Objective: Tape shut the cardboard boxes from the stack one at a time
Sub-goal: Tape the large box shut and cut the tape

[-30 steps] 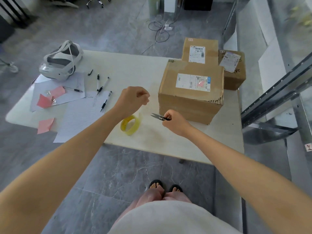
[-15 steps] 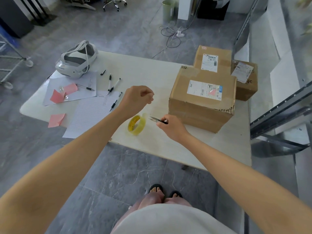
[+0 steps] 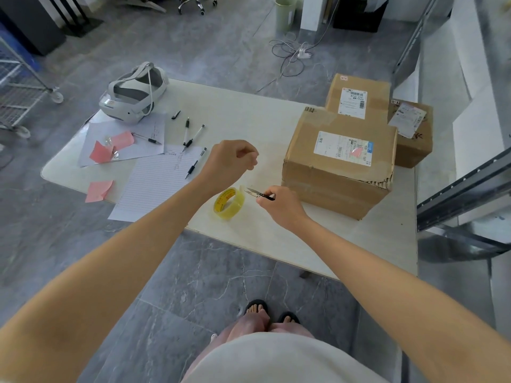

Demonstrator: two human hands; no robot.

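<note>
The right hand (image 3: pixel 279 207) pinches small thread snips (image 3: pixel 258 193), blades pointing at the tape roll (image 3: pixel 229 203) standing on edge on the counter (image 3: pixel 249 120). The left hand (image 3: pixel 228 161), above the roll, is fisted; whether it holds tape is unclear. The nearest cardboard box (image 3: pixel 338 164) sits right of the roll.

A white table (image 3: pixel 249 114) carries cardboard boxes (image 3: pixel 340 167) at right, a tape roll (image 3: pixel 229 203) near, papers (image 3: pixel 157 186) and pens (image 3: pixel 190 135) left, apparently a headset (image 3: pixel 132 92) far left.
</note>
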